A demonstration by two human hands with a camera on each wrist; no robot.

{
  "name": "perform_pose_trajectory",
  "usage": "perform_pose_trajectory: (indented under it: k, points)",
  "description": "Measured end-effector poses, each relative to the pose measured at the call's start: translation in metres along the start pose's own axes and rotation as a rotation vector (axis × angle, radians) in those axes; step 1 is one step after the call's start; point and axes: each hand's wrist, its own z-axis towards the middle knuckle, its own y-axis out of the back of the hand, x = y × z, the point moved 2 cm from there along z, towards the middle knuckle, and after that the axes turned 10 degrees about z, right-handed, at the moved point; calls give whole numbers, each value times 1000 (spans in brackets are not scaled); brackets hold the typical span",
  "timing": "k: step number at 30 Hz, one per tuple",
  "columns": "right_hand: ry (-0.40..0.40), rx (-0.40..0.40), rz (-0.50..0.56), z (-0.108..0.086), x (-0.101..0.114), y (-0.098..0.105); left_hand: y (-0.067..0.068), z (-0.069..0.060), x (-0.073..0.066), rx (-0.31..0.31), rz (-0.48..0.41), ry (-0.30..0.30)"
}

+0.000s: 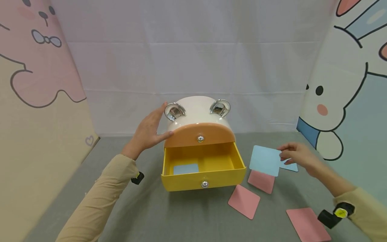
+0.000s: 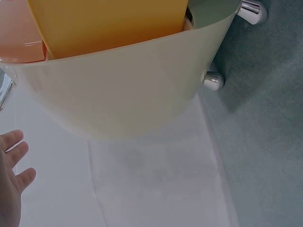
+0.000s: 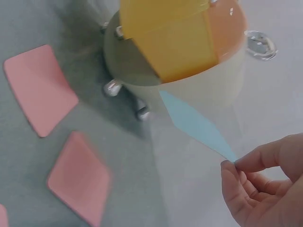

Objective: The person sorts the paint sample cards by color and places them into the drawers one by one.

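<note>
Your right hand (image 1: 297,156) pinches a light-blue card (image 1: 264,160) by one edge, thumb against fingertips; the right wrist view shows the card raised and tilted, with its far end toward the cabinet. In the head view it lies to the right of the cabinet and overlaps the top of a pink card (image 1: 261,183). Another blue card (image 1: 291,166) lies partly hidden behind your right fingers.

Your left hand (image 1: 148,131) is at the cabinet's left side, fingers extended and thumb spread, gripping nothing. In the head view the fingertips reach the left silver ring (image 1: 175,111) and the thumb tip meets the edge of the orange drawer front (image 1: 184,136); the left wrist view shows the fingers spread beside the cabinet. You cannot tell from these views whether there is contact.

The cabinet (image 1: 196,109) has a glossy white rounded shell and a matching right silver ring (image 1: 220,107) on top. Its yellow drawer (image 1: 178,184) is pulled out below the orange front, which sits closed. A pale-blue card (image 1: 185,168) lies inside the drawer, near its front wall and left of the middle.

On the grey worktop (image 1: 145,211) you have a middle pink card (image 1: 244,201) just beside the drawer's right front corner, and a near pink card (image 1: 309,224) farther right, close to your right wrist.
</note>
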Motion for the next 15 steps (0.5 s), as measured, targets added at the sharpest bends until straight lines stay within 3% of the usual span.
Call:
perform_pose_trajectory:
  k: [9,15]
  points:
    - [84,-38,27,2,59,15,0,0,-1,-16,1,-11]
    - [166,-32,26,5,95,7,0,0,-1,-24,8,-13]
